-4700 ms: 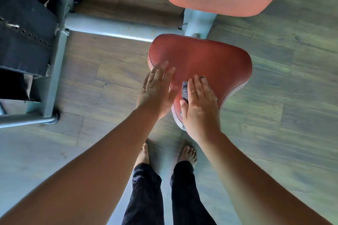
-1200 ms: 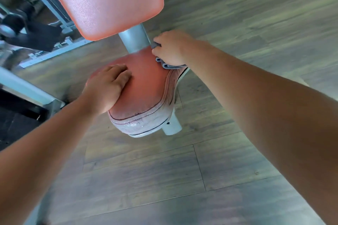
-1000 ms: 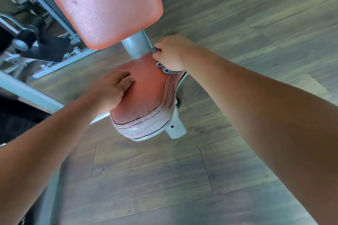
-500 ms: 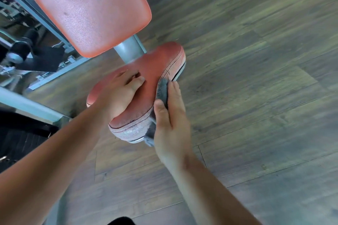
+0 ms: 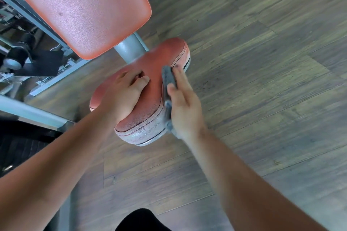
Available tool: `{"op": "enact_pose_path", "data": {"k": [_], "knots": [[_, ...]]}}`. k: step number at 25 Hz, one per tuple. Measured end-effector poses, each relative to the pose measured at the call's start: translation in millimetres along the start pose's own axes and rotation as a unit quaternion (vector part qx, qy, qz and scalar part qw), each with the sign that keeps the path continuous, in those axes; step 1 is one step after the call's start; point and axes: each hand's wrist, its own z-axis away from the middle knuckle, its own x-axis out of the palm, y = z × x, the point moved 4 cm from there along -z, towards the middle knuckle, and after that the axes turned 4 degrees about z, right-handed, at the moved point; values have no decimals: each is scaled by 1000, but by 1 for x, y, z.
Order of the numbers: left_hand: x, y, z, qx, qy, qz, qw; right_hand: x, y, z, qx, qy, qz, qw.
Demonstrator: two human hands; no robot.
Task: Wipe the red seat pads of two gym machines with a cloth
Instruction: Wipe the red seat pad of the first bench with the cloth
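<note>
Floor [image 5: 262, 99]: grey-brown wood planks, from 12 to 6 o'clock.
Frame [image 5: 28, 112]: grey metal bar at 9 o'clock.
Roller [image 5: 20, 50]: black, at 10 o'clock.

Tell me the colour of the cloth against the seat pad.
Grey; the cloth shows best in the head view, under the right hand.
</note>
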Motion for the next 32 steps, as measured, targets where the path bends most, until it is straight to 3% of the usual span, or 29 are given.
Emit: {"op": "enact_pose_path", "data": {"k": [3,6,10,13,18,20,23,25,29,32], "knots": [[0,-1,0,-6,12,6,1000,1,1,-2,40,8,-34,999],[-1,1,1,-8,17,-2,1000,4,-5,45,-13,0,-2,1000],[-1,1,1,-10,20,-10,1000,-4,-7,-50,-94,-12,136,986],[-1,2,0,-9,18,1,1000,-10,-1,-107,-69,28,199,977],[-2,3,2,-4,21,-7,1000,2,-3,-5,-49,-44,-30,997],[-2,4,4,-4,24,-1,1000,-2,3,-18,-102,-37,54,993],[-2,6,4,-7,22,0,1000,-12,1,-93,-57,15,168,984],[-3,7,5,-9,19,-6,1000,-6,-4,-89,-40,14,164,985],[-3,6,4,-6,18,-16,1000,-3,4,-7,-100,-77,56,990],[-2,6,5,-10,24,-3,1000,-13,3,-58,-164,-50,183,968]]}}
